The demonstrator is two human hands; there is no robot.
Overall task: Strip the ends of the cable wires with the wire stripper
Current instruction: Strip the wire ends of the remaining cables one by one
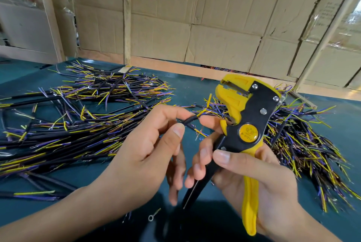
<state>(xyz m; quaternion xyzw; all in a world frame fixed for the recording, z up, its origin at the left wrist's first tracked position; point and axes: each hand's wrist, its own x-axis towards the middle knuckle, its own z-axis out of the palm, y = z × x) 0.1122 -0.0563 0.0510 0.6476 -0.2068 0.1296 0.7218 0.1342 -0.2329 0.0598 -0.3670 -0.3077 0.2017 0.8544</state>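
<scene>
My left hand (154, 144) pinches a black cable (190, 120) between thumb and forefinger, just behind its short yellow wire ends. My right hand (252, 175) grips the yellow and black wire stripper (244, 116) by its handles, jaws pointing up and away. The right forefinger reaches forward and touches the cable's tip. The stripper's jaws stand above and to the right of the cable end, apart from it. The rest of the cable is hidden behind my left hand.
A large heap of black cables (78, 120) with yellow and purple wire ends lies on the green table (48, 212) at left. A second heap (304, 144) lies at right behind the stripper. A small ring terminal (153, 215) lies near the front. Cardboard walls (195, 26) stand behind.
</scene>
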